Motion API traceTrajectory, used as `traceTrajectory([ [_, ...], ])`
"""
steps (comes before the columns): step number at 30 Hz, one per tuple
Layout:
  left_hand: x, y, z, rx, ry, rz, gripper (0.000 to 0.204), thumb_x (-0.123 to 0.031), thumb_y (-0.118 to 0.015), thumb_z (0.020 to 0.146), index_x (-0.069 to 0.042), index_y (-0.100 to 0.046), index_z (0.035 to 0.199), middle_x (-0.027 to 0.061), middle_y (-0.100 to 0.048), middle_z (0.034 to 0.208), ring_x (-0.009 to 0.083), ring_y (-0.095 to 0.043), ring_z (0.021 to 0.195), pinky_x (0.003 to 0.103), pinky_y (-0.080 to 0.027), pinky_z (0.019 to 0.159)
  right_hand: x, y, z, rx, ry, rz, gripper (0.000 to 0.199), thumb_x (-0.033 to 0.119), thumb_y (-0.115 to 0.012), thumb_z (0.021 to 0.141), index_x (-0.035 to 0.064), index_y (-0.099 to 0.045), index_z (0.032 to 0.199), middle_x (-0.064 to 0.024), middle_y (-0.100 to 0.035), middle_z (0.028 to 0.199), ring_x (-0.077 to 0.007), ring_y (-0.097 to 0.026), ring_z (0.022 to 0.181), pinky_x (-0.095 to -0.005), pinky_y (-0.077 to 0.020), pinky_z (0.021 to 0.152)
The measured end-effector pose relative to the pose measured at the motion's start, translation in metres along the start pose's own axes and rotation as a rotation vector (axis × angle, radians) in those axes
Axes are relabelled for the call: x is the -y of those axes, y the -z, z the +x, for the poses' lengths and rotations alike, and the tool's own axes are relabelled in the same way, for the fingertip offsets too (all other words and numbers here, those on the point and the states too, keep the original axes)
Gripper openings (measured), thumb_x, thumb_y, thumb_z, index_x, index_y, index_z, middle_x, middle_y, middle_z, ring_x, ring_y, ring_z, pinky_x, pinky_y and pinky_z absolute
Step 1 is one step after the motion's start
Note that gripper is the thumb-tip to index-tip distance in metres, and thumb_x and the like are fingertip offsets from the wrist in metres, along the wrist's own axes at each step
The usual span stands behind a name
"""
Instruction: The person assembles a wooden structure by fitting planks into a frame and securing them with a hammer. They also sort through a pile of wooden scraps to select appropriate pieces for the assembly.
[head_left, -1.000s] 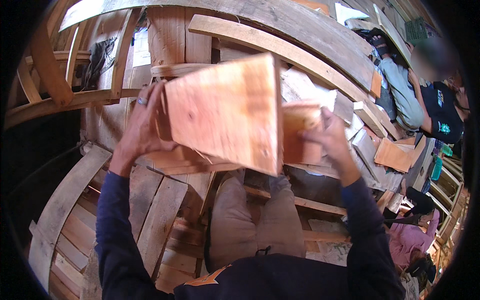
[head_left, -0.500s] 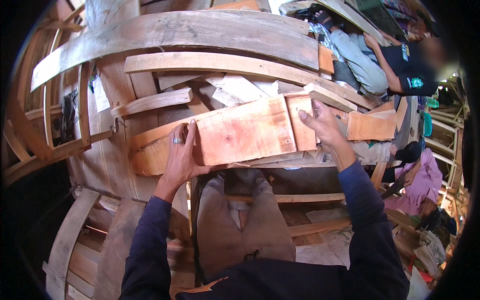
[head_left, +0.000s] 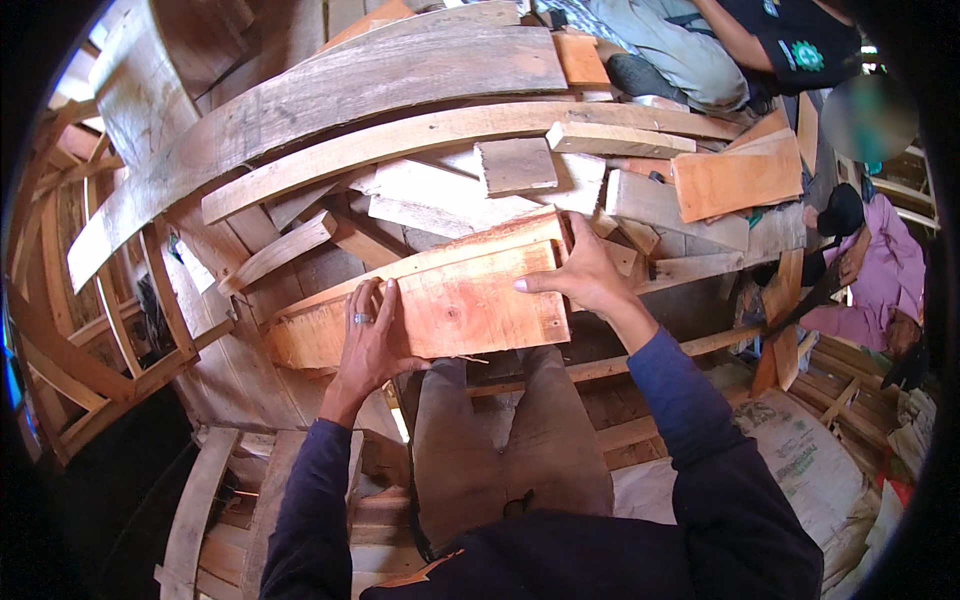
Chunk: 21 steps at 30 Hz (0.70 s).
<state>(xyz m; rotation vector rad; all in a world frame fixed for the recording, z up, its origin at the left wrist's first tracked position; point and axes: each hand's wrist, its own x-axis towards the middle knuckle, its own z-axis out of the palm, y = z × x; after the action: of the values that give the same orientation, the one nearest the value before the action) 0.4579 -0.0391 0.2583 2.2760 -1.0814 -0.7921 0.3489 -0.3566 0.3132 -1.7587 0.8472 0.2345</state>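
We see a pile of planks (head_left: 400, 140) bearing the reddish board (head_left: 470, 305) under both hands, offcuts just beyond.

Both dark-sleeved forearms reach forward from the lower edge. The left hand (head_left: 368, 335), ring on one finger, lies palm down with fingers together; the right hand (head_left: 585, 280) spreads its fingers, thumb pointing left.

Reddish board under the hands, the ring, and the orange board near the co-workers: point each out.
reddish board (head_left: 480, 305), head view, bare middle of its top face.
ring (head_left: 361, 318), head view, band on a left hand (head_left: 370, 340) finger.
orange board (head_left: 737, 180), head view, centre of its flat face.
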Motion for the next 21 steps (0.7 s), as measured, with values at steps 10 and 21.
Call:
traceTrajectory([
  [10,0.061,-0.119,-0.119,-0.960,1.147,-1.942,0.093,-0.057,-0.067,0.081,0.000,-0.029,0.144,0.0199,-0.032,0.148,0.0345,-0.035,0.136,0.053,-0.024,0.114,-0.005,0.009,-0.042,0.031,-0.153,-0.113,0.100,0.035,-0.092,0.055,-0.0042,-0.038,0.130,-0.0243,-0.058,0.118,-0.0345,-0.058,0.113,-0.0390,-0.0443,0.097],
  [21,0.122,-0.185,-0.118,-1.432,0.965,-2.020,0.092,-0.081,-0.050,0.076,-0.015,-0.044,0.140,0.0060,-0.045,0.142,0.0282,-0.041,0.132,0.055,-0.035,0.109,-0.018,0.009,-0.068,-0.022,-0.070,-0.047,0.092,0.037,-0.089,0.055,-0.0023,-0.041,0.123,-0.0219,-0.059,0.111,-0.0372,-0.060,0.103,-0.0418,-0.0468,0.089],
])
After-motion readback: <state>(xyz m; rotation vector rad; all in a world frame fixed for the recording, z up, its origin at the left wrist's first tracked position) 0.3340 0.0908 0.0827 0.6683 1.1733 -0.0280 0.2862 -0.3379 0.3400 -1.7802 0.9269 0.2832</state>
